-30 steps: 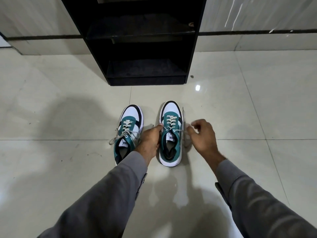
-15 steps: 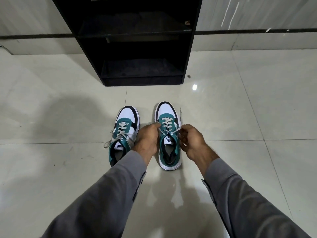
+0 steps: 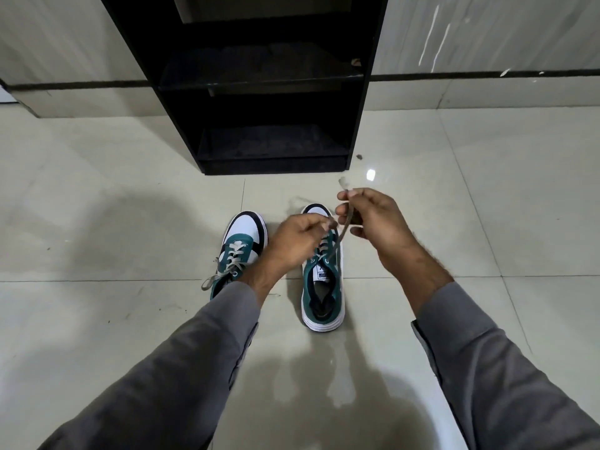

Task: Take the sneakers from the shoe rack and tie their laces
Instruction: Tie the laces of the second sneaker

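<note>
2 teal-and-white sneakers stand side by side on the tiled floor (image 3: 97, 222), toes toward the black shoe rack (image 3: 259, 92) at the far side. Above the right sneaker (image 3: 323, 297), the left hand (image 3: 293, 245) and the right hand (image 3: 376, 222) each pinch a raised lace (image 3: 341, 235) end. The left sneaker (image 3: 242, 241) shows a loose lace trailing left.

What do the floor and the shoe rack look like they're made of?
Floor: likely glazed ceramic or polished stone tile, since it is glossy, mirrors a light and shows grout lines. Shoe rack: probably black laminated board, matte with flat square-edged panels.
</note>
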